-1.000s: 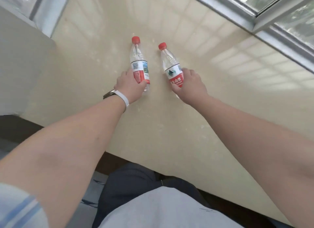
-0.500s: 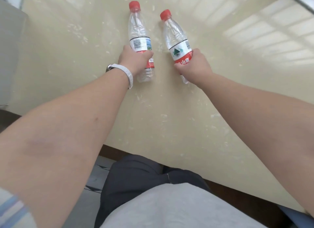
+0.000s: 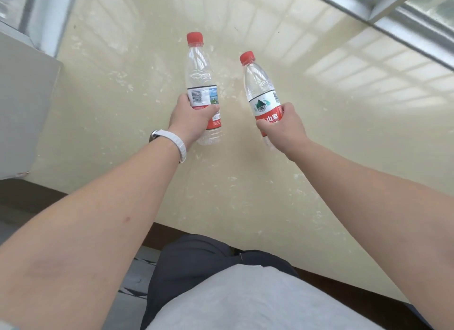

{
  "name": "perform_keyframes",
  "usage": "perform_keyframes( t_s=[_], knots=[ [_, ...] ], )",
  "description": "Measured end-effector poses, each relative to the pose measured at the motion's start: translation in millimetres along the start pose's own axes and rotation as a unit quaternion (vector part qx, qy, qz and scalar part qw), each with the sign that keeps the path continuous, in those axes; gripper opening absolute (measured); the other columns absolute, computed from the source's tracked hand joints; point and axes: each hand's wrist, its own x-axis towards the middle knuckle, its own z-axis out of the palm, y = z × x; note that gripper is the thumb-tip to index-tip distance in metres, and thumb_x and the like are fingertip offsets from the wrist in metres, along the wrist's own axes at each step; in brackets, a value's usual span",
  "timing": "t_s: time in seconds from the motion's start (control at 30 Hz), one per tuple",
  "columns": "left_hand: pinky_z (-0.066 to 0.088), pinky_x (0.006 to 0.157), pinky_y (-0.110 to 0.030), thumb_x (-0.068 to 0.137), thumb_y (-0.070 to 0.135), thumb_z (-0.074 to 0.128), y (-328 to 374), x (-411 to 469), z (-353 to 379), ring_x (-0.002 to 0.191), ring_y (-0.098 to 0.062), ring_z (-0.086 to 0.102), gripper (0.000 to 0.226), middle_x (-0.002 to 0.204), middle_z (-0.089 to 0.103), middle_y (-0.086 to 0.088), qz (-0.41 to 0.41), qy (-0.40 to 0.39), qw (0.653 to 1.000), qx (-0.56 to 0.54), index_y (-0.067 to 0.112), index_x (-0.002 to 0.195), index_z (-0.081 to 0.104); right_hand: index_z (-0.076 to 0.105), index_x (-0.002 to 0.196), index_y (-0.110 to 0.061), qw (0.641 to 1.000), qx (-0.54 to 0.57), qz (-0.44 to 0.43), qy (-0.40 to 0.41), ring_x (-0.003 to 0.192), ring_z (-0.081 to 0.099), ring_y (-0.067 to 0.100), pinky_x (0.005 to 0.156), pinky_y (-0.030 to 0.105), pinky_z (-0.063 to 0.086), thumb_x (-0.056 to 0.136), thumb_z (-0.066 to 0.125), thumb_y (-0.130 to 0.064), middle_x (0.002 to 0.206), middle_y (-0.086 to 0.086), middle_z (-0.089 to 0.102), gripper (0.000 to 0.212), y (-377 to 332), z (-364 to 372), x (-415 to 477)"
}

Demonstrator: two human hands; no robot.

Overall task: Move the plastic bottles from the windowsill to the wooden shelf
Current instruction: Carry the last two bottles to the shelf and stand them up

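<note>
Head view, looking down over a pale cream windowsill [image 3: 245, 182]; the left hand [image 3: 190, 122] has its fingers wrapped around the label of a clear, red-capped plastic bottle [image 3: 200, 84]; the right hand [image 3: 282, 128] grips a second bottle [image 3: 260, 88] likewise; both bottles sit over the sill's middle, well apart; a white wristband [image 3: 175, 143] circles the left wrist; a metal window frame [image 3: 393, 17] runs along the far right edge.

In my left hand [image 3: 190, 123] I see a clear, glossy plastic bottle [image 3: 200, 84] with ribbed walls, a printed film label and a matt red plastic cap; the bottle in my right hand [image 3: 282, 127] looks the same [image 3: 260, 86]. Beneath both hands the windowsill [image 3: 122, 108] is polished, cream, stone-like and reflective. Beyond my right hand the window frame [image 3: 383, 15] is brushed metal. A smooth white wristband [image 3: 178, 144] circles my left wrist.
</note>
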Motion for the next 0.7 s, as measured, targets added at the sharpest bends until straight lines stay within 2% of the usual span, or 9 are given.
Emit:
perform_keyframes(
  t_s=[0.2, 0.3, 0.4, 0.47, 0.57, 0.7],
  knots=[
    [0.056, 0.091, -0.036, 0.077, 0.034, 0.079, 28.1, -50.6, 4.6, 0.094, -0.009, 0.069, 0.04, 0.104, 0.069, 0.01, 0.058, -0.03, 0.998, -0.006, 0.027, 0.108, 0.054, 0.046, 0.105, -0.02, 0.997, 0.056, -0.043, 0.035, 0.06, 0.057, 0.011, 0.041, 0.018, 0.044, 0.077, 0.071, -0.027, 0.088, -0.002, 0.061, 0.038, -8.9, -28.0, -51.8],
    [0.055, 0.091, -0.035, 0.079, 0.034, 0.079, 37.6, -85.4, 1.8, 0.094, -0.007, 0.068, 0.039, 0.103, 0.068, 0.011, 0.086, -0.025, 0.996, -0.007, 0.029, 0.108, 0.054, 0.047, 0.106, -0.021, 0.991, 0.097, -0.074, 0.049, 0.064, 0.061, 0.009, 0.053, 0.023, 0.05, 0.075, 0.072, -0.026, 0.087, -0.005, 0.061, 0.04, -10.9, -44.2, -82.6],
    [0.056, 0.092, -0.036, 0.078, 0.035, 0.08, 44.4, -126.2, 0.7, 0.095, -0.007, 0.069, 0.041, 0.104, 0.069, 0.01, 0.121, -0.029, 0.992, -0.001, 0.029, 0.11, 0.055, 0.048, 0.107, -0.021, 0.98, 0.15, -0.113, 0.064, 0.059, 0.06, -0.005, 0.055, 0.019, 0.051, 0.077, 0.074, -0.022, 0.086, -0.008, 0.061, 0.04, -7.9, -66.7, -117.9],
    [0.056, 0.091, -0.036, 0.078, 0.034, 0.08, 49.4, -155.7, -0.3, 0.095, -0.007, 0.069, 0.042, 0.104, 0.07, 0.01, 0.143, -0.029, 0.989, -0.002, 0.027, 0.112, 0.056, 0.048, 0.105, -0.023, 0.972, 0.178, -0.138, 0.072, 0.057, 0.057, -0.009, 0.061, 0.021, 0.053, 0.078, 0.074, -0.019, 0.086, -0.01, 0.061, 0.038, -3.1, -82.9, -141.7],
    [0.056, 0.09, -0.033, 0.08, 0.032, 0.08, 57.0, -202.3, -1.3, 0.095, -0.005, 0.068, 0.044, 0.104, 0.069, 0.011, 0.18, -0.023, 0.983, -0.002, 0.025, 0.116, 0.056, 0.048, 0.104, -0.026, 0.959, 0.213, -0.169, 0.078, 0.061, 0.059, -0.008, 0.071, 0.03, 0.057, 0.077, 0.075, -0.018, 0.09, -0.009, 0.063, 0.039, 4.6, -107.7, -175.2],
    [0.055, 0.084, -0.028, 0.082, 0.029, 0.079, 62.3, -255.4, 5.1, 0.097, -0.006, 0.068, 0.048, 0.107, 0.067, 0.011, 0.219, -0.024, 0.975, 0.006, 0.022, 0.123, 0.055, 0.049, 0.11, -0.023, 0.941, 0.249, -0.211, 0.092, 0.079, 0.064, 0.002, 0.077, 0.031, 0.058, 0.076, 0.078, -0.019, 0.098, -0.005, 0.064, 0.044, 15.3, -135.0, -210.8]
  ],
)
